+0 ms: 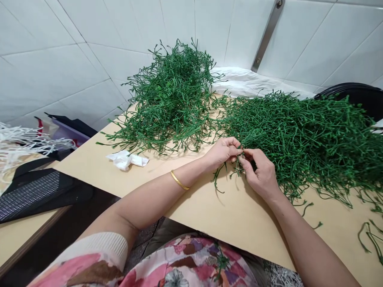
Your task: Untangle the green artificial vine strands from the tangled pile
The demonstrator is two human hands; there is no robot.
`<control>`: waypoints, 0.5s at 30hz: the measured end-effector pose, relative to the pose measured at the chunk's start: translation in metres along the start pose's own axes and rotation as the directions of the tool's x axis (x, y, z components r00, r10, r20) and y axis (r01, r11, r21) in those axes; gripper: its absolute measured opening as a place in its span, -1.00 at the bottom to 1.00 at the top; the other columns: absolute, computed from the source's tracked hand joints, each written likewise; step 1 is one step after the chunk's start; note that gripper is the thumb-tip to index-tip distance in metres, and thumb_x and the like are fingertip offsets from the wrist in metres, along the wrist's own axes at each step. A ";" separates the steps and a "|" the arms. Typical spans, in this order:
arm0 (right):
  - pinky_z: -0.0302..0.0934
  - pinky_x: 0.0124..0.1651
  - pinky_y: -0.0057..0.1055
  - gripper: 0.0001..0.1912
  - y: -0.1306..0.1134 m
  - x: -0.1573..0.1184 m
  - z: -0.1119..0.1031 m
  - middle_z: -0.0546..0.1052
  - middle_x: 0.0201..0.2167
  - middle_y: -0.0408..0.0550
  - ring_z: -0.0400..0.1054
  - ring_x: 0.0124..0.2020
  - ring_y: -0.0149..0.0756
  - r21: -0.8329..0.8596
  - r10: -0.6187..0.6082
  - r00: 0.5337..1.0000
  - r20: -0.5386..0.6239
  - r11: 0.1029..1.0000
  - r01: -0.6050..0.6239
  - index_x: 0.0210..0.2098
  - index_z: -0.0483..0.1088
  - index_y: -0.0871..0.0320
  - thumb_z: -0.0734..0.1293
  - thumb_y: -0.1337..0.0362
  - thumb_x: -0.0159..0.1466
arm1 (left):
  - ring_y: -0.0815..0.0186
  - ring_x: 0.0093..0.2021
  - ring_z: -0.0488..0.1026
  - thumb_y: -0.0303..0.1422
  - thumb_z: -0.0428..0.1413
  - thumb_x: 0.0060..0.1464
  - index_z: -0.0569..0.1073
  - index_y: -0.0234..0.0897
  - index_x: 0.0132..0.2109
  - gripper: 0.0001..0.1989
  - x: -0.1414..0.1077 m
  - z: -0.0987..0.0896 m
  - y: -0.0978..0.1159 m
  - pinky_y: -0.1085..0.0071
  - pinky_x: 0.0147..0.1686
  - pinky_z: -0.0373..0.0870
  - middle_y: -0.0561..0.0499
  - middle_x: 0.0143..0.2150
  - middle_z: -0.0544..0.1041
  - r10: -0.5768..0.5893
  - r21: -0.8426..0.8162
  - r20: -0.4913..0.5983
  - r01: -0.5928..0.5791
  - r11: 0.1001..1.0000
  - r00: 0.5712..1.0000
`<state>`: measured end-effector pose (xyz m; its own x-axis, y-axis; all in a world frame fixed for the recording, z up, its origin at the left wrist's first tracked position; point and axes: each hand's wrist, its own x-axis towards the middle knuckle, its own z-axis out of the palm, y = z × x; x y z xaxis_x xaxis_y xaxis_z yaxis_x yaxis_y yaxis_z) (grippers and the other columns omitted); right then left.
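Over the table's front half, my left hand (223, 153) and my right hand (261, 172) meet fingertip to fingertip. Both are closed in a pinch on thin green plastic stems (218, 179), whose loose ends dangle below the fingers. The exact spot being pinched is partly covered by the fingertips. Right behind and beside my right hand spreads a wide heap of similar green stems (299, 135). Another, taller pile of green stems (176, 87) stands farther back on the left. A gold bangle (179, 180) circles my left wrist.
On the tan tabletop (206, 207) lies a crumpled white tissue (125, 159). Loose stems (374, 239) are scattered at the right. White stringy pieces (24, 139) and a black mesh item (32, 193) occupy a surface at far left. A tiled wall (119, 24) closes off the back.
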<state>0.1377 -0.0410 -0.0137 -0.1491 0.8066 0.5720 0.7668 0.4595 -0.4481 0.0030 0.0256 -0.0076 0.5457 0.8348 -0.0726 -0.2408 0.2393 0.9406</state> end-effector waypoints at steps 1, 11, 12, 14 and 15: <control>0.18 -0.30 -0.40 -0.85 0.000 0.000 0.000 0.37 -0.39 -0.05 0.26 -0.37 -0.35 0.002 0.007 1.000 0.007 1.000 -0.007 -0.22 0.30 0.19 0.19 0.30 0.22 | 0.57 -0.74 0.20 -0.51 0.14 -0.18 0.24 -0.32 -0.49 -0.82 0.000 0.000 0.000 0.62 -0.72 -0.01 0.20 -0.70 0.25 -0.003 -0.005 -0.004 0.003 1.000 1.000; 0.12 -0.30 -0.40 -0.78 0.007 -0.002 0.006 0.37 -0.40 0.01 0.25 -0.36 -0.29 -0.235 -0.024 0.999 0.042 0.971 0.033 -0.27 0.30 0.23 0.05 0.35 0.28 | 0.49 -0.73 0.27 -0.49 0.05 -0.05 0.20 -0.30 -0.42 -0.87 0.001 0.001 -0.009 0.63 -0.73 0.06 0.13 -0.73 0.34 -0.041 0.054 0.052 0.038 0.998 0.998; 0.10 -0.32 -0.40 -0.77 0.006 -0.002 0.006 0.36 -0.42 0.01 0.23 -0.38 -0.29 -0.310 -0.036 0.998 0.053 0.950 0.050 -0.30 0.30 0.22 0.04 0.33 0.29 | 0.49 -0.73 0.28 -0.49 0.05 -0.05 0.20 -0.30 -0.42 -0.87 0.001 0.001 -0.009 0.63 -0.73 0.07 0.14 -0.72 0.33 -0.036 0.065 0.055 0.032 0.997 0.998; 0.04 -0.36 -0.39 -0.75 0.005 -0.002 0.006 0.34 -0.46 -0.01 0.19 -0.44 -0.29 -0.448 -0.052 0.996 0.078 0.890 0.082 -0.37 0.30 0.20 0.05 0.30 0.29 | 0.50 -0.73 0.27 -0.50 0.05 -0.05 0.20 -0.30 -0.42 -0.87 0.001 0.003 -0.009 0.63 -0.72 0.07 0.15 -0.71 0.33 -0.027 0.092 0.053 0.022 0.996 0.998; 0.01 -0.37 -0.39 -0.74 0.004 -0.001 0.006 0.33 -0.48 -0.02 0.16 -0.47 -0.30 -0.498 -0.054 0.994 0.090 0.862 0.092 -0.41 0.29 0.19 0.05 0.29 0.29 | 0.50 -0.73 0.27 -0.51 0.04 -0.06 0.20 -0.30 -0.42 -0.87 0.001 0.003 -0.010 0.63 -0.72 0.07 0.15 -0.70 0.33 -0.025 0.104 0.050 0.020 0.994 0.998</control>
<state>0.1375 -0.0383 -0.0201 -0.2457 0.8108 0.5313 0.9585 0.2849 0.0086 0.0084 0.0225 -0.0158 0.5910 0.8027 -0.0799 -0.1448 0.2030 0.9684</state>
